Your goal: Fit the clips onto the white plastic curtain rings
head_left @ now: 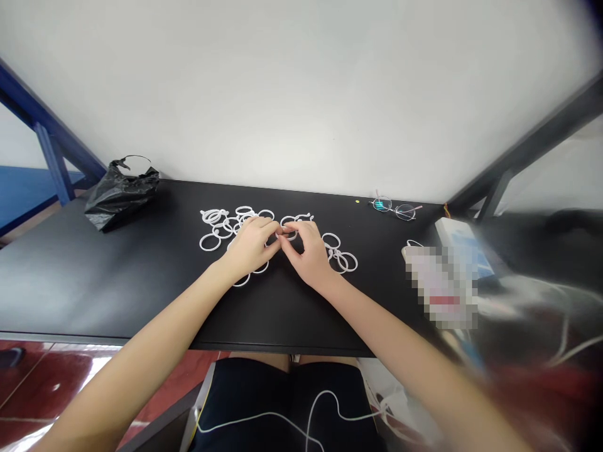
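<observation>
White curtain rings, several with a small knob or hooked end, lie on the black table. A loose cluster of rings [214,216] spreads left of and beneath my left hand [254,243]. My right hand [308,251] is beside the smaller group of rings [347,262] on the right. The fingertips of both hands meet over the middle of the table, pinched together on a white curtain ring [293,236]. Fingers cover part of it, so I cannot see whether it is open or closed. More rings show just behind my right fingers.
A black plastic bag [123,194] sits at the back left of the black table [141,276]. Eyeglasses [394,208] lie at the back right, near a white-and-blue box [464,248], a blurred-out item and clear plastic. A white cable [264,414] crosses my lap.
</observation>
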`<state>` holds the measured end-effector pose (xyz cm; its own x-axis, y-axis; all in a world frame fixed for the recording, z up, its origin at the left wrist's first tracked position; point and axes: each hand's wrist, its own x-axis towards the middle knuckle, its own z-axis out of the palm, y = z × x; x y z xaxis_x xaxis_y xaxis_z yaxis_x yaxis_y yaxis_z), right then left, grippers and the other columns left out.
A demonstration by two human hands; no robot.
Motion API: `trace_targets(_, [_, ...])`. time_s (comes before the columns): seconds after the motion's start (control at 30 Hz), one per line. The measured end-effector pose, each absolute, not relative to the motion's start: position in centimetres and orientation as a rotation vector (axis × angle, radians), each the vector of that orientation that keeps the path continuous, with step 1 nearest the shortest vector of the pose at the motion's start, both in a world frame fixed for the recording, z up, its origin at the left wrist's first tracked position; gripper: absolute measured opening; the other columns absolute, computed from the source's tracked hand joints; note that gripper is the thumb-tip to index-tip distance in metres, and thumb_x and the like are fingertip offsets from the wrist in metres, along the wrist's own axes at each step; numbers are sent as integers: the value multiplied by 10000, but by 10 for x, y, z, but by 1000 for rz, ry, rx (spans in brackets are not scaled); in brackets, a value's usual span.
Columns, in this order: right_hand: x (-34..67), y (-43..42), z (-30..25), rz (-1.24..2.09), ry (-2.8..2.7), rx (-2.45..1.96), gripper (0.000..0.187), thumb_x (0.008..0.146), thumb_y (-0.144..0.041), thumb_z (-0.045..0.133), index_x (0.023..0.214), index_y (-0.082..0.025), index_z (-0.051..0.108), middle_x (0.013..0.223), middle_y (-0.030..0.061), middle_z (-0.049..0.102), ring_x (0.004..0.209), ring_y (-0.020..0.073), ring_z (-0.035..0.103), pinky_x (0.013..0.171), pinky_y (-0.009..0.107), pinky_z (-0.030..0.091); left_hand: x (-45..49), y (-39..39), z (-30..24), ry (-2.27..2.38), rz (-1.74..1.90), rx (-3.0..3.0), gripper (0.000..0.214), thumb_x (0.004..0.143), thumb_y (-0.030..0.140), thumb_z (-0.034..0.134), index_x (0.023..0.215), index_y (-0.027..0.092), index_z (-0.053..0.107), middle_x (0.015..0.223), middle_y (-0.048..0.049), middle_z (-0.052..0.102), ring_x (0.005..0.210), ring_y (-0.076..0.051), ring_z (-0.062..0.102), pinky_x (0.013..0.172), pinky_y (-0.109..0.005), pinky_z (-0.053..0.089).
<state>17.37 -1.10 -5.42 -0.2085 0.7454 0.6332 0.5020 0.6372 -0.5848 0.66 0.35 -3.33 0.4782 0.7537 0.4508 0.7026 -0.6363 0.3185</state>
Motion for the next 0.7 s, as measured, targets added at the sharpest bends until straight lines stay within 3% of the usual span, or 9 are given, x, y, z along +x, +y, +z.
trace_targets(0.13, [175, -14, -52, 310, -1796, -940, 256, 944, -325, 529, 1187, -244, 526, 1217, 104, 606, 1156, 244, 557, 994, 443, 460, 6, 3, -31, 1353, 1118, 2544, 206, 929, 291, 481, 748, 202, 522, 755, -34, 592, 730, -183, 542, 769, -345, 443])
trace_targets(0.2, [175, -14, -51, 343, -1776, -932, 240, 963, -330, 492, 1186, -246, 514, 1208, 105, 604, 1127, 231, 577, 977, 426, 474, 7, 2, -29, 1358, 1211, 2527, 259, 941, 316, 476, 707, 206, 496, 710, -24, 568, 696, -173, 519, 731, -329, 441])
trace_targets(0.33, [176, -15, -50, 411, -1789, -947, 161, 991, -318, 418, 1059, -234, 539, 924, 48, 664, 872, 189, 636, 862, 371, 495, 8, 1, -28, 1296, 1265, 2540, 290, 945, 318, 470, 676, 208, 477, 677, -20, 552, 670, -165, 503, 707, -318, 436])
trace_targets(0.47, [176, -18, -47, 386, -1853, -948, 177, 971, -321, 427, 861, -227, 530, 781, 17, 626, 745, 168, 598, 791, 342, 479, 8, 1, -29, 1221, 1241, 2569, 229, 919, 284, 490, 704, 204, 501, 707, -27, 580, 690, -169, 524, 723, -325, 435])
trace_targets(0.6, [175, -20, -45, 394, -1973, -919, 228, 924, -318, 455, 712, -239, 428, 653, -14, 537, 660, 158, 533, 791, 342, 472, 6, 1, -30, 1130, 1166, 2607, 73, 827, 182, 512, 756, 195, 521, 774, -48, 611, 753, -190, 558, 757, -344, 440])
trace_targets(0.7, [174, -20, -46, 407, -2035, -875, 248, 905, -284, 453, 675, -242, 368, 602, -32, 491, 617, 147, 503, 820, 339, 466, 5, 1, -31, 1105, 1114, 2621, 78, 742, 120, 491, 761, 194, 505, 784, -49, 604, 767, -198, 559, 760, -348, 438])
